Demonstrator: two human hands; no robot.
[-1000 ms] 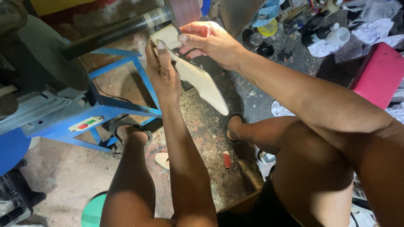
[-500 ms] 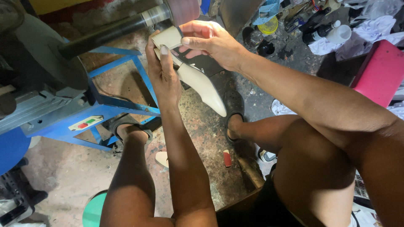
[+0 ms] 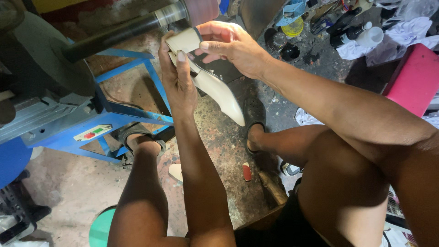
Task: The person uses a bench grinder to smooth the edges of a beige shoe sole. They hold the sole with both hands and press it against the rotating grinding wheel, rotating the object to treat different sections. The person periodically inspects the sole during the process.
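Note:
A cream pointed-toe shoe (image 3: 218, 89) is held up with its heel end against the pinkish drum (image 3: 201, 9) at the end of a dark machine shaft (image 3: 114, 34). The toe points down and to the right. My left hand (image 3: 176, 77) grips the shoe's heel part from the left, fingers stretched up along it. From the right, my right hand (image 3: 228, 43) clasps the top of the heel, thumb across the cream upper. Both forearms reach forward above my bare knees.
A blue metal machine frame (image 3: 109, 123) with a red and green switch plate (image 3: 91, 133) stands left. My sandalled feet rest on the dirty concrete floor. A small red object (image 3: 247, 171) lies there. Bottles (image 3: 354, 32), a yellow tub (image 3: 292, 27) and a pink stool (image 3: 411, 77) sit right.
Both hands and the shoe have stayed at the drum, with only a slight shift of the shoe's angle. My right-hand fingers moved a little over the heel.

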